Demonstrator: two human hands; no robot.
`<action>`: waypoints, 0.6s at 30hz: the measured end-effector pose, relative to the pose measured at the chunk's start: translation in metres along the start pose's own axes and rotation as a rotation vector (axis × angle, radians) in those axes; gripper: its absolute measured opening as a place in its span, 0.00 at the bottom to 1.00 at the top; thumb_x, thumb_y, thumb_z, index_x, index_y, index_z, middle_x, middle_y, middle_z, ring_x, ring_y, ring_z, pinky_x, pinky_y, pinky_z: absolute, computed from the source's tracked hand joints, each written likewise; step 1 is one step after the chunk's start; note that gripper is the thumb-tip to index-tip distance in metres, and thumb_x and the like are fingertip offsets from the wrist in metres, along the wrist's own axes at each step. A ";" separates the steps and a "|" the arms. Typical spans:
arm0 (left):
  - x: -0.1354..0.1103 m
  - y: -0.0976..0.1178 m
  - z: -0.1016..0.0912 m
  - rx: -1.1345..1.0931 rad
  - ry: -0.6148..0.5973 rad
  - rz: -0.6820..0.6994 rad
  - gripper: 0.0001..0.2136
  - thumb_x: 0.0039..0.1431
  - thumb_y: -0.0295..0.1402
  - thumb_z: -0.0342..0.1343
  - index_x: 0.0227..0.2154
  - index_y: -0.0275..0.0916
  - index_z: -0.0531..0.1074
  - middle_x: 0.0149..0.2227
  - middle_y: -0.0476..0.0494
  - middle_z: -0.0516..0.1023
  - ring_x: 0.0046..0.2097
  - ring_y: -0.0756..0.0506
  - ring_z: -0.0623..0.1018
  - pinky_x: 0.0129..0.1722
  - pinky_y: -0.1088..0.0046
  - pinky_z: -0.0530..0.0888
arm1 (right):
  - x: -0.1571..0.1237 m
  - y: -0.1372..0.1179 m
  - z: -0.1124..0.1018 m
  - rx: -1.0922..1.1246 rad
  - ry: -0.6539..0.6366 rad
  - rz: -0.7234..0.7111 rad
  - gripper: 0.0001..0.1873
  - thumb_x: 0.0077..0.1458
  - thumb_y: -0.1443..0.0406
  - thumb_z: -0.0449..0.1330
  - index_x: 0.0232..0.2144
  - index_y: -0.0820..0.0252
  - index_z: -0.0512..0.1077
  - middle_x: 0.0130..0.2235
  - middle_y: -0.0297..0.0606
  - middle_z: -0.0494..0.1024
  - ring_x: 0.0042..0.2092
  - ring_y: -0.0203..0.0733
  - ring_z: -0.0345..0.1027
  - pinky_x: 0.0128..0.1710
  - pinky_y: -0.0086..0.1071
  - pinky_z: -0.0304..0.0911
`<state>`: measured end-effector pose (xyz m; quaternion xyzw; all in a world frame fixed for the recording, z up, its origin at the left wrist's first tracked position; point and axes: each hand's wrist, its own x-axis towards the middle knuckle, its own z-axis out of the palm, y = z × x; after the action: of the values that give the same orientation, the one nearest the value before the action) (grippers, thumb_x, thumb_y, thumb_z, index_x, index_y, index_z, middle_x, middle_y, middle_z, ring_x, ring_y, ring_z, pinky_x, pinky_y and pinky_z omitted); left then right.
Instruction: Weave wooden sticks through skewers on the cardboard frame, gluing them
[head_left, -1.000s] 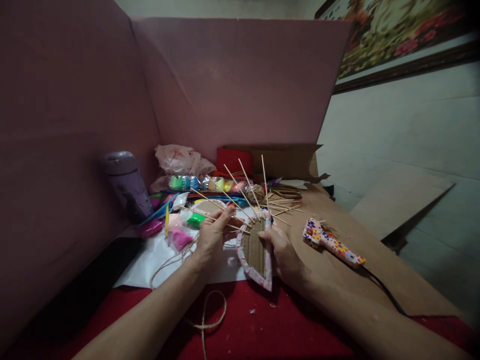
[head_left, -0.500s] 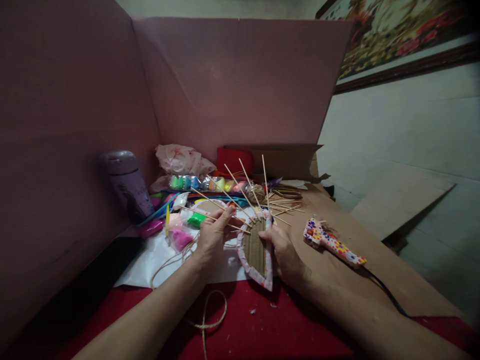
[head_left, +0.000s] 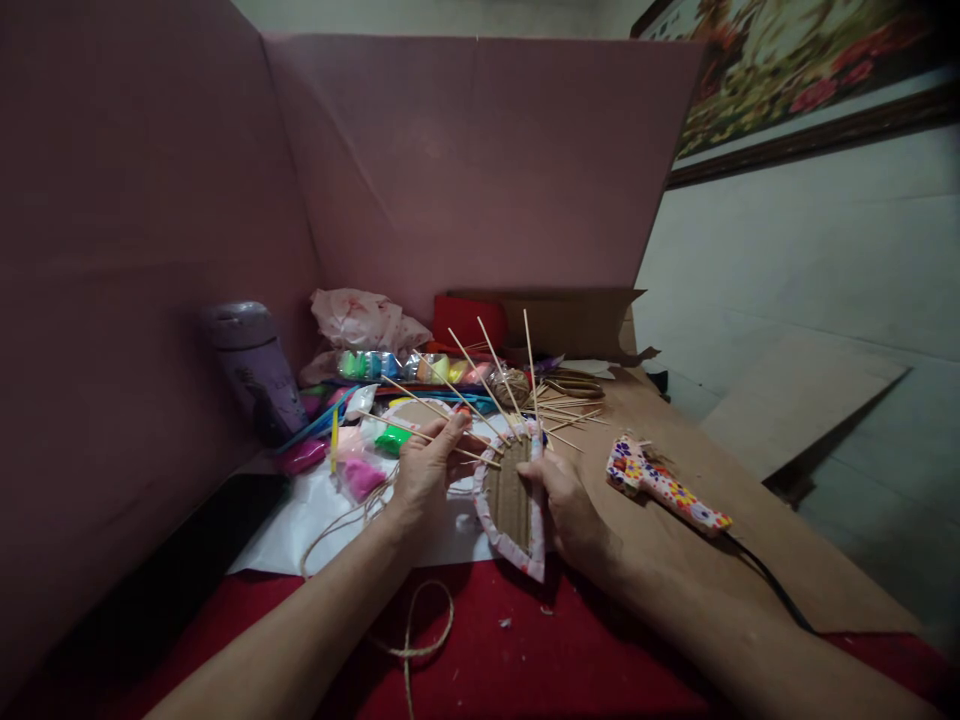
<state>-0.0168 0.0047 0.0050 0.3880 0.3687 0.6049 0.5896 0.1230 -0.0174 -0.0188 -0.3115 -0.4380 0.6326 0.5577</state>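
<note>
A half-oval cardboard piece [head_left: 511, 508] edged in pale patterned fabric is held up in front of me. Several thin wooden sticks [head_left: 495, 350] fan out from its upper curved edge. My right hand [head_left: 566, 500] is closed on the piece's right side, thumb on the bare cardboard. My left hand [head_left: 431, 470] is pinched around the lower left sticks; its fingertips are partly hidden. A loop of twine [head_left: 429, 650] hangs below, running up beside my left forearm. Behind my left hand lies a second fabric-edged cardboard piece [head_left: 416, 414].
A flower-patterned glue gun [head_left: 667, 487] with a black cord rests on cardboard at right. Loose sticks [head_left: 574, 408], scissors [head_left: 574, 384] and a twine ball [head_left: 511, 386] lie behind. Bagged coloured clay [head_left: 364, 478] and a purple bottle [head_left: 255, 370] stand left. Pink panels [head_left: 480, 160] enclose the back.
</note>
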 end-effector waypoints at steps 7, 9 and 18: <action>0.001 0.000 0.000 -0.005 -0.002 -0.002 0.15 0.42 0.44 0.62 0.26 0.36 0.71 0.21 0.46 0.77 0.22 0.51 0.75 0.21 0.80 0.67 | 0.000 -0.001 0.001 -0.018 -0.001 -0.002 0.08 0.43 0.65 0.55 0.28 0.61 0.71 0.25 0.36 0.76 0.26 0.41 0.69 0.28 0.33 0.65; 0.001 0.000 0.000 -0.004 0.003 -0.007 0.16 0.41 0.44 0.62 0.26 0.36 0.71 0.21 0.46 0.77 0.21 0.51 0.75 0.21 0.80 0.67 | 0.001 -0.001 0.001 -0.029 -0.007 -0.001 0.08 0.43 0.65 0.55 0.29 0.62 0.71 0.25 0.37 0.76 0.26 0.42 0.69 0.29 0.34 0.65; 0.000 0.000 -0.001 0.003 -0.001 0.001 0.16 0.42 0.44 0.62 0.27 0.36 0.71 0.22 0.46 0.77 0.21 0.51 0.75 0.20 0.79 0.67 | 0.001 0.001 -0.002 -0.046 0.002 -0.017 0.09 0.44 0.65 0.55 0.29 0.62 0.72 0.28 0.38 0.77 0.28 0.42 0.69 0.30 0.33 0.64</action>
<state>-0.0174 0.0052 0.0044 0.3895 0.3692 0.6043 0.5889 0.1238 -0.0161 -0.0206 -0.3209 -0.4546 0.6171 0.5563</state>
